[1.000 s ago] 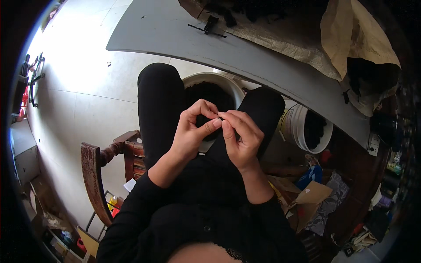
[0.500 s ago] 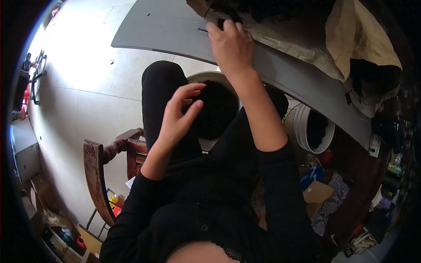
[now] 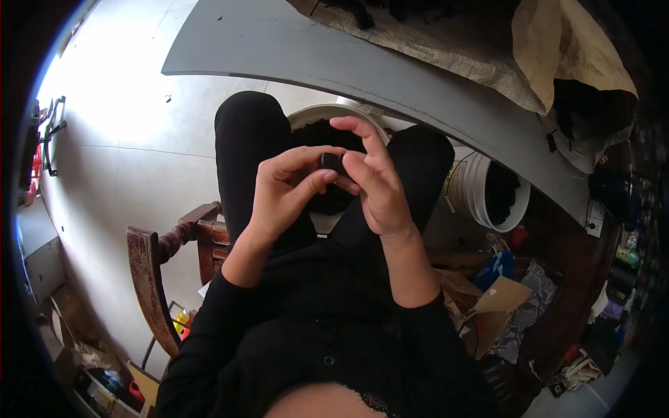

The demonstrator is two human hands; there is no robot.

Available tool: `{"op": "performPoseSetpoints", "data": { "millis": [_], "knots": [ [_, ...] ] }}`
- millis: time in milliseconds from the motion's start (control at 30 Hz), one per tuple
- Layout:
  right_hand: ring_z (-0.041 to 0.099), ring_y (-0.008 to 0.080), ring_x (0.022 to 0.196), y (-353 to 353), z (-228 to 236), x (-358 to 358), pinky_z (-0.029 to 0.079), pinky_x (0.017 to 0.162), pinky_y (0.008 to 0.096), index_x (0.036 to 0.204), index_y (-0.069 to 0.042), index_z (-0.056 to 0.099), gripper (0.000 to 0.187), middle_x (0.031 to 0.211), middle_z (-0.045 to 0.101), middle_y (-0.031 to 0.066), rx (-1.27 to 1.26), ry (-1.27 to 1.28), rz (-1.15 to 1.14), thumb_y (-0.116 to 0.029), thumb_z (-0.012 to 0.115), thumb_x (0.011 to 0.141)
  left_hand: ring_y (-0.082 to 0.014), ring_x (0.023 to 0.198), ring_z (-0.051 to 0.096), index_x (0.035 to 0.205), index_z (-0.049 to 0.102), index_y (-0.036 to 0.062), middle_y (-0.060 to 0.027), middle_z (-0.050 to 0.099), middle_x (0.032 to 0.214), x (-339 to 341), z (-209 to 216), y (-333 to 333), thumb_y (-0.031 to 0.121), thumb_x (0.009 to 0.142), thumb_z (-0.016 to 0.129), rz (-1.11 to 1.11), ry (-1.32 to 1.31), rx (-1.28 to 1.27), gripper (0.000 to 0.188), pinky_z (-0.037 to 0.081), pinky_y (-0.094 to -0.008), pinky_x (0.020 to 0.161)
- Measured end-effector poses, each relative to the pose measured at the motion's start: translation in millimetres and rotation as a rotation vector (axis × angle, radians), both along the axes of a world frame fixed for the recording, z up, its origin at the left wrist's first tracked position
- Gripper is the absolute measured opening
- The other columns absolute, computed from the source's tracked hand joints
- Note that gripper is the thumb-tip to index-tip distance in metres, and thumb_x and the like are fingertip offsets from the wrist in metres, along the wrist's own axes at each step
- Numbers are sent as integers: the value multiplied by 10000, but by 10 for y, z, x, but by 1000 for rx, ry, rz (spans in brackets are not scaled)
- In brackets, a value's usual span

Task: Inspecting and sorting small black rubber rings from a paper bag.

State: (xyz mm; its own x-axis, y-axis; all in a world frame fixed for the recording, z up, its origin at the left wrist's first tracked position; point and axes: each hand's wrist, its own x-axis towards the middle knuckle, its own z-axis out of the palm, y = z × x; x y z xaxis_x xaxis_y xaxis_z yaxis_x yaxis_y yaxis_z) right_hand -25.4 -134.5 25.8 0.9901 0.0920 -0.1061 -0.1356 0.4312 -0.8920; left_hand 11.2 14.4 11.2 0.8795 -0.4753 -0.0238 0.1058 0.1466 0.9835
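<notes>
Between my two hands is a small black piece, short and blocky; its exact kind is not clear. My left hand grips it with thumb and fingers. From the other side, the thumb and lower fingers of my right hand close on it, while the index finger sticks up. Both hands are above a pale round bucket between my knees, which holds a dark mass. My hands cover much of its opening.
A grey tabletop crosses ahead of me, bearing an opened woven sack with black pieces. On the right a white bucket leans with dark contents. A wooden chair is at my left; cardboard lies at lower right.
My right hand has come back from the sack's edge on the table to meet my left hand over the bucket. The left fingers have closed on the small black piece.
</notes>
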Motion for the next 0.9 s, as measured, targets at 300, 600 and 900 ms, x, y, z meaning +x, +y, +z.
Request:
{"op": "performPoseSetpoints", "data": {
  "millis": [300,600,900],
  "knots": [
    [423,33,661,154,-117,-79,369,617,183,1245,-14,429,348,862,534,12,-476,-155,-225,-190,404,946,-54,766,489,1018,533,-11,2,531,855,-108,63,-162,103,907,539,17,247,-197,159,411,-201,726],
    [438,41,605,-170,-55,3,338,545,180,946,-9,609,183,683,509,-4,-778,-220,-354,-150,494,926,-74,740,464,917,549,30,0,521,812,42,11,-121,72,840,569,84,-45,-14,90,364,-219,672],
    [533,35,563,-99,-22,3,415,503,191,851,13,614,142,645,605,7,-762,-82,-233,-129,611,862,-230,804,527,1063,541,68,-62,558,867,65,96,-205,63,638,698,150,-804,458,453,396,-316,769]
  ]
}}
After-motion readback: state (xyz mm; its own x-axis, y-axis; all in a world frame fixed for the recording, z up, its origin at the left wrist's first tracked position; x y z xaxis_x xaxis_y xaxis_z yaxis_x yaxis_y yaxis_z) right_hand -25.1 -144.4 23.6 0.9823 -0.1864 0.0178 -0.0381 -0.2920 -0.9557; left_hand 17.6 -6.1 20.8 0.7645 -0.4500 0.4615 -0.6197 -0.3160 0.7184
